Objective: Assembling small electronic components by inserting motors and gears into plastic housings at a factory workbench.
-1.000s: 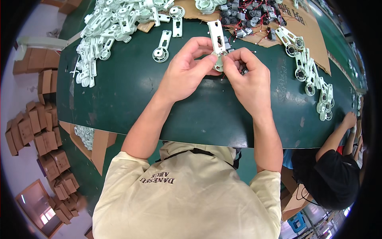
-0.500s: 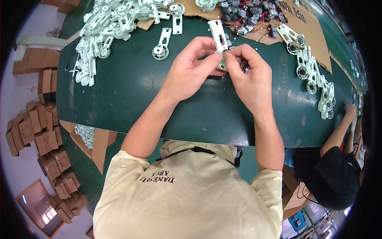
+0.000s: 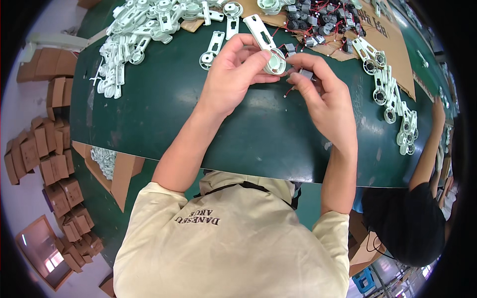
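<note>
My left hand [image 3: 226, 82] pinches a pale green plastic housing [image 3: 259, 34] by its round end, between thumb and fingers. Its long slotted arm points up and away from me. Just to the right, my right hand [image 3: 328, 97] is closed around a small grey motor [image 3: 306, 74], partly hidden by the fingers, and a thin red wire trails from it. The right fingertips are close to the housing's round end; whether they touch it I cannot tell. Another pale green housing [image 3: 214, 43] lies on the table beyond my left hand.
A heap of pale green housings [image 3: 144, 27] covers the table's far left. Grey motors with red wires [image 3: 323, 22] lie on flattened cardboard [image 3: 385, 42] at the back. Housings with dark centres [image 3: 380, 95] line the right side. A co-worker [image 3: 407, 223] reaches over the table [image 3: 258, 144] at right.
My right hand has moved right, away from the housing, and the motor in it shows more clearly. The housing has tilted left, with its round end now in sight.
</note>
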{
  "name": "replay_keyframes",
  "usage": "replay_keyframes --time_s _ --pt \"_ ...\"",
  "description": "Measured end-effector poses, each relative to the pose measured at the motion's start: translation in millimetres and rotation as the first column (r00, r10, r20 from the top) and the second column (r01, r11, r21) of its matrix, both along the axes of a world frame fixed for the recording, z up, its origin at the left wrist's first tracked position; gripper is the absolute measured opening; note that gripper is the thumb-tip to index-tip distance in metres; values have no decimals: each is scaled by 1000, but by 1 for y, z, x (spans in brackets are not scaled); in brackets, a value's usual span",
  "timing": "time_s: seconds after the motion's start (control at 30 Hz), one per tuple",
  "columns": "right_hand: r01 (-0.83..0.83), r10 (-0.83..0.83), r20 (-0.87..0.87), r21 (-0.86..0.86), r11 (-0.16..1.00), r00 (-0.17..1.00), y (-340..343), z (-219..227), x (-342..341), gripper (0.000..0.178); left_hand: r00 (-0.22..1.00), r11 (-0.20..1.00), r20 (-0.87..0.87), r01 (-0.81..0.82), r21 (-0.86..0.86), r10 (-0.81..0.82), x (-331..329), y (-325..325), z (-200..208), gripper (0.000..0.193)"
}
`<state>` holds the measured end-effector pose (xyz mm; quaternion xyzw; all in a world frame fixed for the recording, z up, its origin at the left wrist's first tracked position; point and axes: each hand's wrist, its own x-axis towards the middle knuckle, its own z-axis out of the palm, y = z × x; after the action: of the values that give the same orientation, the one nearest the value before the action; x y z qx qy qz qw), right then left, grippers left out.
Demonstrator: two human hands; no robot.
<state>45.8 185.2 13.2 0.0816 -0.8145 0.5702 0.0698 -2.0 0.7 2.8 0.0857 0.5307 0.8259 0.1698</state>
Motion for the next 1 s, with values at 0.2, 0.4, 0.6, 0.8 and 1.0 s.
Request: replay_keyframes --time_s 0.2,0.4,0.6,0.8,1.0 --pt "-167 167 -27 6 986 986 -3 6 5 22 998 998 -24 -54 -37 53 1 2 -1 21" --pt "40 -5 161 -211 977 987 -9 5 3 26 998 997 -29 -54 -48 53 0 1 -1 22" --pt "99 -73 -150 178 979 986 -7 6 -1 24 998 998 -13 -65 20 65 0 -1 0 19" --pt "234 -167 -199 389 891 966 -7 14 3 22 992 992 -85 -95 -78 89 -2 3 -4 23" --pt "186 -176 -69 179 966 982 -4 10 3 23 994 991 -104 -37 -130 24 2 6 -2 36"
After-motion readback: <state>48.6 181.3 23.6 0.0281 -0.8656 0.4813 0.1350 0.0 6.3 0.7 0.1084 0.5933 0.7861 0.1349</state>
